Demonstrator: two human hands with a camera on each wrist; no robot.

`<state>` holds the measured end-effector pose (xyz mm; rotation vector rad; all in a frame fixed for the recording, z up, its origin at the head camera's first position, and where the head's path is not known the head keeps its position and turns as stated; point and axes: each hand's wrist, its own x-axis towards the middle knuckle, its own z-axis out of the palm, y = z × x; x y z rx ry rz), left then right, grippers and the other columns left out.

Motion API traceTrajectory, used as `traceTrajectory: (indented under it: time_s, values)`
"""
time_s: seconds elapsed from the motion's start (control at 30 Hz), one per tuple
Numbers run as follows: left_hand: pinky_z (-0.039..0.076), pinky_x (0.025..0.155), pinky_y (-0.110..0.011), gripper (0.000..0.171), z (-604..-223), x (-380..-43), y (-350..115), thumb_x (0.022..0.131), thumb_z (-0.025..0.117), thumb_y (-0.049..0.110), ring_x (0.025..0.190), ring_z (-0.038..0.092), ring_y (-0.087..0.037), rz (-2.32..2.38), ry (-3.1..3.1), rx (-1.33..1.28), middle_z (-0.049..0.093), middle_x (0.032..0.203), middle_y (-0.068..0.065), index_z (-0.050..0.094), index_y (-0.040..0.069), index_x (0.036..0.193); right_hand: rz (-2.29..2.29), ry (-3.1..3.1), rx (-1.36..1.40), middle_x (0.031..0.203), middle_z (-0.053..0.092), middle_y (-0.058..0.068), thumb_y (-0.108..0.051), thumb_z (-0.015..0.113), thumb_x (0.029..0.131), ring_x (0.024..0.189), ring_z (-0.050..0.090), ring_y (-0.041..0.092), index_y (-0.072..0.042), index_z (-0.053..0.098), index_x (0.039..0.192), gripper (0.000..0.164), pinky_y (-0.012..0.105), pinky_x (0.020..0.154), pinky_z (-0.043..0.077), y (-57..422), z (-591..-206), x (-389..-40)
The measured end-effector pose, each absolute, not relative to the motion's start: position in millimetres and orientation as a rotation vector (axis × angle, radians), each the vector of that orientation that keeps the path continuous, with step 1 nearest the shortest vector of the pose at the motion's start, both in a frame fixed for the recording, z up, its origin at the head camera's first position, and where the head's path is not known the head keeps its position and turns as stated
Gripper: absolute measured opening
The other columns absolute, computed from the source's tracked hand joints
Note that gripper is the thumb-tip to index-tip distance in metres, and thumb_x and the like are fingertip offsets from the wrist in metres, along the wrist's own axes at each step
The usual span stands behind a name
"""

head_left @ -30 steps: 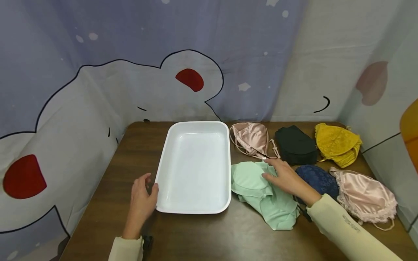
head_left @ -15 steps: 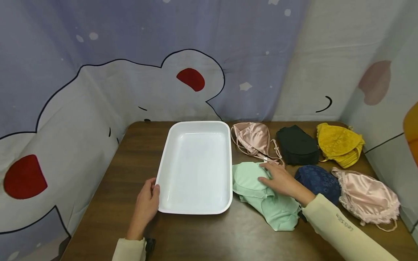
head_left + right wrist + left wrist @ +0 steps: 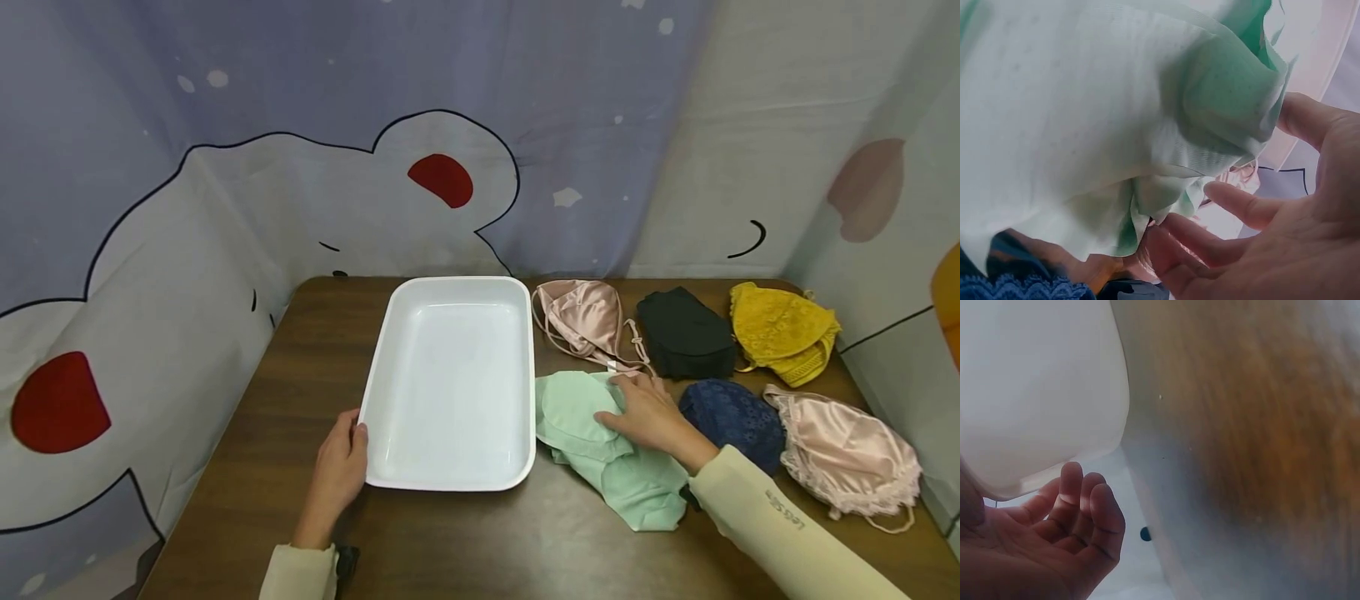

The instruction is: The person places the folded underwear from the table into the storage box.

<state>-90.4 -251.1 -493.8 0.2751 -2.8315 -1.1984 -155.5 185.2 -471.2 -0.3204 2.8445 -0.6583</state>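
Note:
A white rectangular tray (image 3: 452, 392) lies on the wooden table. At its near left edge my left hand (image 3: 339, 471) grips the rim; in the left wrist view the bent fingers (image 3: 1107, 512) sit against the tray's outside. Right of the tray spreads a mint green bra (image 3: 577, 417), with padded cups and a loose fabric part toward the front. My right hand (image 3: 648, 417) holds its far right part between thumb and fingers. In the right wrist view the fingertips (image 3: 1222, 190) are right at the fabric's edge, and the thumb tip is hidden behind a fold.
Behind the mint bra lie a pink satin bra (image 3: 585, 317) with thin straps, a folded black garment (image 3: 686, 333) and a yellow lace bra (image 3: 783, 329). A navy lace bra (image 3: 731, 421) and a pink lace-trimmed satin one (image 3: 847, 450) lie by the right forearm. A printed curtain (image 3: 300, 200) backs the table.
My left hand has come up to the tray's edge and taken hold of it. The right hand has shifted slightly left and closed a little on the mint green bra.

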Motion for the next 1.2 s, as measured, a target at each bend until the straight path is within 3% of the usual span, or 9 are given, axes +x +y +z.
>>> traceTrajectory:
  time_s: [0.27,0.43,0.73,1.0,1.2]
  values:
    - [0.039,0.090,-0.053,0.038,-493.8,-91.0,-250.3,0.102,0.035,0.022,0.110,0.051,-0.037,-1.203,-2.839,0.273,0.052,0.126,-0.026,0.044,-0.001,0.130,-0.690,2.815,-0.283,0.132,0.039,0.034,-0.039,0.067,0.086,0.126,0.021,0.059,0.001,0.046,0.133,0.066,0.069,0.094,0.022,185.4,-476.0,-154.7]
    - [0.039,0.091,-0.053,0.038,-493.1,-90.9,-250.3,0.102,0.035,0.022,0.111,0.051,-0.037,-1.232,-2.855,0.287,0.050,0.128,-0.025,0.043,-0.001,0.132,-0.770,2.812,-0.316,0.132,0.042,0.032,-0.033,0.070,0.084,0.125,0.029,0.052,0.002,0.045,0.134,0.065,0.065,0.097,0.021,185.1,-481.7,-153.6]
    - [0.040,0.089,-0.052,0.037,-494.7,-91.1,-249.9,0.102,0.035,0.021,0.107,0.052,-0.036,-1.231,-2.837,0.269,0.052,0.125,-0.025,0.043,-0.002,0.130,-0.874,2.816,-0.333,0.127,0.046,0.028,-0.023,0.074,0.082,0.119,0.040,0.045,0.001,0.040,0.132,0.065,0.057,0.091,0.034,180.5,-489.5,-149.4]
    - [0.039,0.090,-0.052,0.038,-496.1,-90.7,-250.2,0.102,0.035,0.022,0.108,0.052,-0.036,-1.230,-2.839,0.275,0.052,0.126,-0.024,0.043,-0.001,0.131,-0.964,2.787,-0.343,0.135,0.042,0.024,-0.010,0.069,0.085,0.120,0.042,0.044,-0.006,0.038,0.132,0.057,0.058,0.089,0.037,176.9,-487.9,-146.5]
    - [0.040,0.089,-0.052,0.038,-496.7,-90.8,-250.9,0.102,0.035,0.022,0.107,0.052,-0.036,-1.229,-2.829,0.266,0.052,0.124,-0.024,0.044,-0.001,0.130,-1.020,2.831,-0.413,0.128,0.048,0.021,0.000,0.068,0.084,0.117,0.044,0.041,-0.010,0.045,0.121,0.045,0.056,0.089,0.037,176.5,-485.7,-144.2]
